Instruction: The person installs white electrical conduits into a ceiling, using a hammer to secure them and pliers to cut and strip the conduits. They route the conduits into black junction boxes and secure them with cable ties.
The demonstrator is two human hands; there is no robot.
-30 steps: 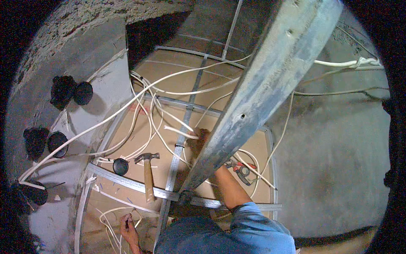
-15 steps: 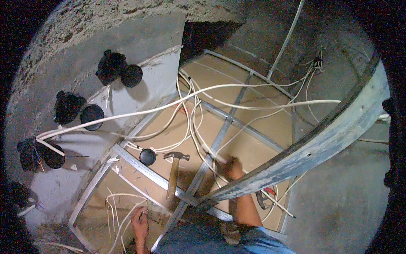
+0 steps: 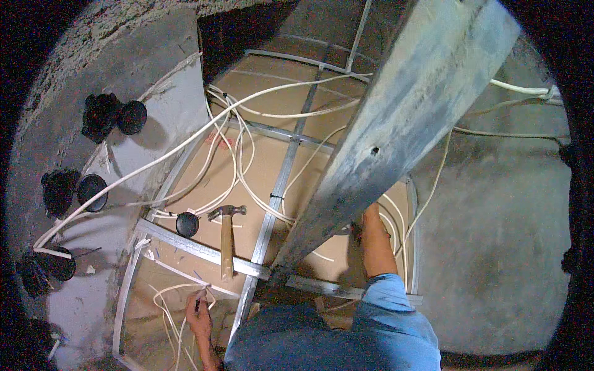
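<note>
Fingers of the left hand (image 3: 198, 313) curl beside white cable (image 3: 183, 285) at seven o'clock; their grip, and that of the half-hidden right hand (image 3: 372, 216), I cannot tell, judging the cable light, springy, best pinched mid-bend.

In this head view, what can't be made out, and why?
Head view:
Right hand: hidden behind the metal channel; only the right forearm shows.
Left hand: too small and dim to tell whether its fingers grip the white cable loop.
Metal channel's upper end: cut off by the top edge and rim.
White cable at far right: continuation lost at the dark rim.
</note>
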